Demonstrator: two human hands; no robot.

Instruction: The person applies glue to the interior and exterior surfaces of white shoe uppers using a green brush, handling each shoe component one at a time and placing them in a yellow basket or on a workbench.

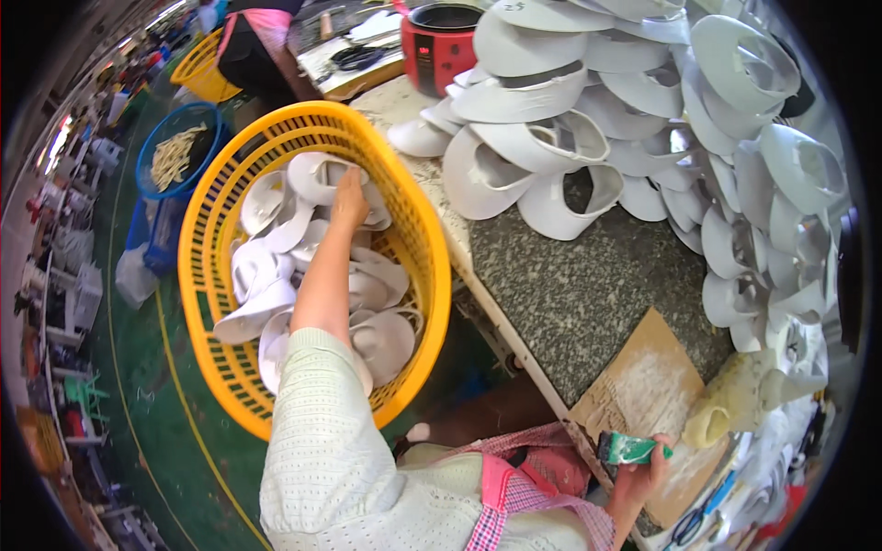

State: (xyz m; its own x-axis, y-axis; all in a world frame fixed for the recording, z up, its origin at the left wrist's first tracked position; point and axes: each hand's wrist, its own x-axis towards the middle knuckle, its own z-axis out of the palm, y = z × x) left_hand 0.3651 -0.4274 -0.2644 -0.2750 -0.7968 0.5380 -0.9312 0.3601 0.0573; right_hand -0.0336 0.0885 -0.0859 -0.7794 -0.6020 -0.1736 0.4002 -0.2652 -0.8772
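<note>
My left hand reaches into a large yellow plastic basket and grips the edge of a white shoe upper. Several similar white uppers lie loosely around it in the basket. At the lower right, my right hand is closed around a green brush with a dark end and whitish smears. The brush is over the near edge of the worktable, beside a brown board coated with white residue. Part of my left fingers is hidden behind the hand.
Stacked white uppers cover the far and right sides of the speckled worktop. A red cooker stands behind them. Scissors lie at the lower right. Left of the basket is a blue tub; another person stands beyond.
</note>
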